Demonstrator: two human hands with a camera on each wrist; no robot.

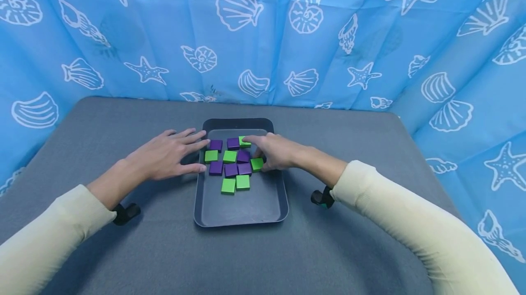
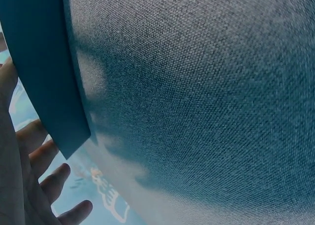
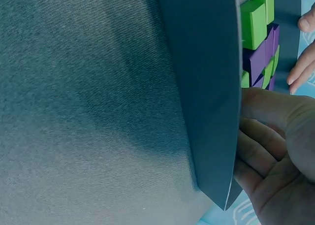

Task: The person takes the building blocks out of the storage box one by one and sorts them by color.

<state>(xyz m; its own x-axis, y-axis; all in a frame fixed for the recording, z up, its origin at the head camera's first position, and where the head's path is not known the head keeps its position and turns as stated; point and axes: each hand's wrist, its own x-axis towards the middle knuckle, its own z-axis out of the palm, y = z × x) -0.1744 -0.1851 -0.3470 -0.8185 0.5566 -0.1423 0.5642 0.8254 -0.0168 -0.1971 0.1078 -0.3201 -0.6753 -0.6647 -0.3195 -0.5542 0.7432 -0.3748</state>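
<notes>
Green and purple square blocks lie close together in a dark tray [image 1: 242, 217] in the head view. My left hand [image 1: 170, 153], fingers spread, is at the tray's left rim, its index fingertip beside a purple block [image 1: 215, 145]. Over the right rim reaches my right hand [image 1: 277, 151]. Its index fingertip touches a green block [image 1: 244, 142] at the back, and the thumb is by another green block [image 1: 256, 164] at the right. In the right wrist view the tray wall [image 3: 206, 87] hides the fingertips. The left wrist view shows the left fingers [image 2: 54, 183] by the tray wall.
The tray stands on a grey cloth-covered table [image 1: 349, 249]. Behind and at the right hangs a blue curtain [image 1: 263, 48] with white shells and starfish. Each wrist wears a black strap device, such as the one at the left wrist [image 1: 126, 213].
</notes>
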